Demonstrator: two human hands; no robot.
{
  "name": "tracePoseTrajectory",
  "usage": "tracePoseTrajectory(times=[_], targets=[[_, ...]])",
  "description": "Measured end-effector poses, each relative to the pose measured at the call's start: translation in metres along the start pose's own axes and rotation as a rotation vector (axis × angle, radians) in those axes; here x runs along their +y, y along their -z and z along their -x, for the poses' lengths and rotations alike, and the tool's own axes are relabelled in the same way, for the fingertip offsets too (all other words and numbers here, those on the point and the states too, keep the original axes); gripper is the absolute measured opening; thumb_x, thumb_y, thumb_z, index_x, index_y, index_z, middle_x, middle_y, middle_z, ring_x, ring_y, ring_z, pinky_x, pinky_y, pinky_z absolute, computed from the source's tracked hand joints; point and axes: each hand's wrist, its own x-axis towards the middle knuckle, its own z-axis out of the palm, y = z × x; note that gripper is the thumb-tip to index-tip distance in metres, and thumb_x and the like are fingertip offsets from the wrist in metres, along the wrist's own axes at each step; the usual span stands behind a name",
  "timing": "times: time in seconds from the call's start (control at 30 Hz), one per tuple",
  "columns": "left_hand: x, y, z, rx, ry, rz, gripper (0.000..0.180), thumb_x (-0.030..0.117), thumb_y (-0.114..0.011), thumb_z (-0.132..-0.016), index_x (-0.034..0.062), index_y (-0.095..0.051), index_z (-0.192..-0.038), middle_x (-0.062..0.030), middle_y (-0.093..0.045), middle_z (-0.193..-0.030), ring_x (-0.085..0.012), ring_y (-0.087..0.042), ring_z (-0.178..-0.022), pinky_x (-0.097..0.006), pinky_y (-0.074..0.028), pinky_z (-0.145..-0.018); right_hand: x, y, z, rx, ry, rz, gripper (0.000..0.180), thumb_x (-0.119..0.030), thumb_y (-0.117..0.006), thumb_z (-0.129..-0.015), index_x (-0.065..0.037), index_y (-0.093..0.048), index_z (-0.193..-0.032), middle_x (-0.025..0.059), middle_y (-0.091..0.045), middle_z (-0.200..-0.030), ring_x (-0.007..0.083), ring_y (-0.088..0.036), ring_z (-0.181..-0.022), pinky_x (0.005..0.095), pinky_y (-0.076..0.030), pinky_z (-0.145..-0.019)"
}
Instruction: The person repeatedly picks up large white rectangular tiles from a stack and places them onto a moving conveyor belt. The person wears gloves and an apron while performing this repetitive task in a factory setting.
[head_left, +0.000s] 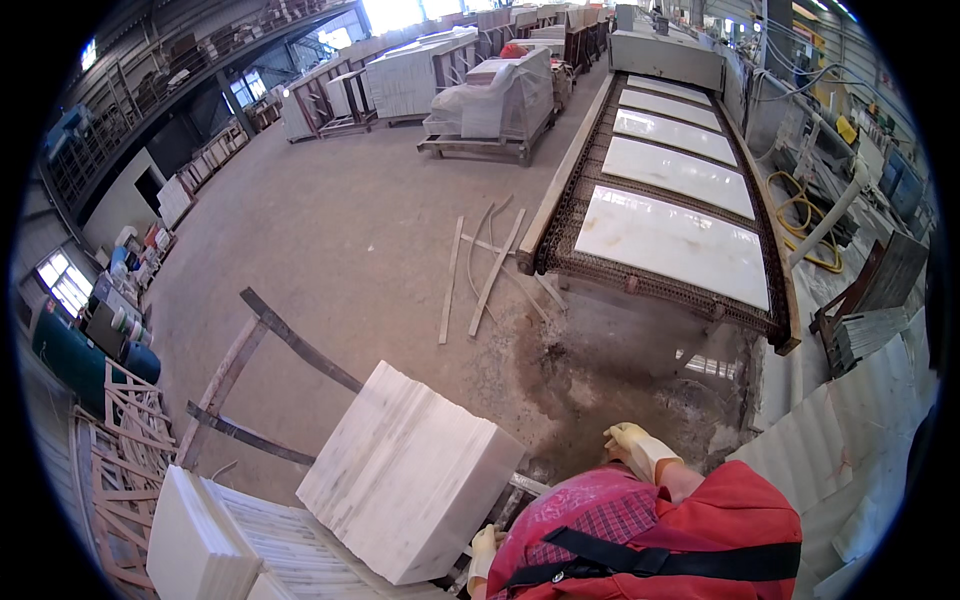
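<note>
My left hand, in a pale yellow glove, hangs low between my red clothing and the near side of a stack of white stone slabs. Its fingers are mostly hidden, so I cannot make out a grip. My right hand, gloved the same way, is out in front of my body with its fingers loosely bent and apart. Nothing shows in it. Beyond it, several polished white slabs lie in a row on a long conveyor with a mesh bed.
More upright slabs lean at the lower left, beside a metal frame. Wooden strips lie on the floor before the conveyor. A wrapped pallet stands farther back. Yellow hose coils at the right. Wet debris covers the floor ahead.
</note>
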Motion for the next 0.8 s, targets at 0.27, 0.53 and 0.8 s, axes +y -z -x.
tracePoseTrajectory(times=[0.27,0.53,0.8], targets=[[-0.011,-0.003,-0.007,-0.012,0.059,0.072,0.042,0.033,-0.052,-0.1,-0.0027,-0.06,-0.121,-0.0172,-0.07,-0.095,-0.0201,-0.064,-0.07,-0.032,-0.051,-0.06,0.008,0.002,-0.001,-0.007,0.05,-0.041,0.036,-0.03,-0.043,-0.101,-0.01,-0.065,-0.121,0.0091,-0.075,-0.099,0.0191,-0.066,-0.088,0.0351,-0.055,-0.078],[-0.01,-0.001,-0.011,-0.021,0.048,0.097,0.043,0.034,-0.054,-0.099,-0.0029,-0.06,-0.12,-0.0166,-0.07,-0.095,-0.0199,-0.063,-0.071,-0.031,-0.051,-0.061,0.008,0.001,-0.002,-0.002,0.048,-0.073,0.037,-0.03,-0.043,-0.102,-0.009,-0.065,-0.122,0.0096,-0.074,-0.1,0.0194,-0.066,-0.087,0.0342,-0.054,-0.076],[0.003,-0.002,-0.002,-0.005,0.042,0.043,0.041,0.032,-0.053,-0.099,-0.0033,-0.061,-0.12,-0.017,-0.069,-0.096,-0.0202,-0.064,-0.073,-0.032,-0.052,-0.062,-0.003,0.0,0.003,-0.002,0.005,-0.009,0.036,-0.03,-0.043,-0.102,-0.01,-0.065,-0.122,0.0079,-0.075,-0.099,0.0174,-0.064,-0.083,0.0341,-0.054,-0.072]])
